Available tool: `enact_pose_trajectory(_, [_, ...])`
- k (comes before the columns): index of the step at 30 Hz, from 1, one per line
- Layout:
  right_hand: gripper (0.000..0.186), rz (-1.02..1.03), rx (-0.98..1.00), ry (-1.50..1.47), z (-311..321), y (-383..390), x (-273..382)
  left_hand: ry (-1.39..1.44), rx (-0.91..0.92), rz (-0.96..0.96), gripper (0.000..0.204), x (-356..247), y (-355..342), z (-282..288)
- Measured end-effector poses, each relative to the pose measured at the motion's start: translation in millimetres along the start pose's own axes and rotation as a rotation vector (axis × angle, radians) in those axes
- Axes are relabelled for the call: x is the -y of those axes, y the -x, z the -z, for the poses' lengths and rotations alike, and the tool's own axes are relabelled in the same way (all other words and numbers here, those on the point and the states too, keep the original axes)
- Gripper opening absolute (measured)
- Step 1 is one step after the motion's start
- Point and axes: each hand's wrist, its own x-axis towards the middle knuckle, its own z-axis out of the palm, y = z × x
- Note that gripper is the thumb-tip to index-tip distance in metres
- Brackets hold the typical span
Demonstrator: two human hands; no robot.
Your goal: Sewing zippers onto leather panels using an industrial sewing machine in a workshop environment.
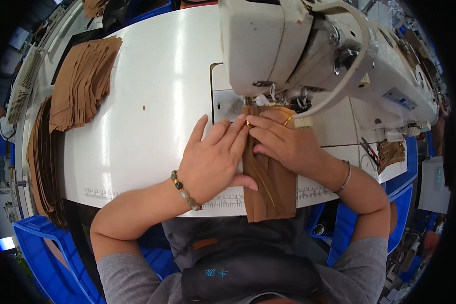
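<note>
A brown fabric piece (281,190) lies under the needle end of a white sewing machine (258,45) and hangs over the table's front edge. Along it runs a narrow darker strip with a gold-coloured line (263,180), which looks like zipper tape. My left hand (210,157) rests flat with fingers stretched, its fingertips on the fabric's left edge close to the presser foot and its thumb on the cloth. My right hand (281,139) is bent over the fabric, fingers and thumb drawn together on it just before the foot. The needle itself is hidden.
At the far left of the white table (137,111) lies a stack of brown fabric pieces (83,83), with more brown pieces (43,167) hanging over the edge. Red-and-black thread snips (371,152) lie at the right beside small brown scraps (391,154). Blue crates (55,253) flank me.
</note>
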Motion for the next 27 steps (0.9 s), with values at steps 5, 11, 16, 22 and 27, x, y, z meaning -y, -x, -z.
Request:
enact_pose_trajectory(5, [0.037,0.01,-0.026,-0.004,-3.3,1.3,-0.5,-0.015,0.035,0.003,0.108,-0.4,-1.1,1.4])
enact_pose_trajectory(11, [0.036,0.005,-0.022,0.021,-2.3,3.4,-0.1,0.063,0.015,-0.007,0.103,3.9,-2.0,1.0])
enact_pose_trajectory(16, [0.036,-0.015,-0.015,-0.039,-2.6,1.5,-3.5,0.275,-0.045,0.024,0.099,22.4,-7.7,0.3])
enact_pose_trajectory(22, [0.042,0.005,-0.036,-0.003,-2.2,3.3,-3.3,0.143,-0.092,-0.041,0.087,25.5,-7.0,-3.0])
enact_pose_trajectory(27, [0.052,-0.067,0.013,0.098,4.4,8.5,1.4,0.139,-0.042,-0.072,0.089,26.5,-6.3,-3.7])
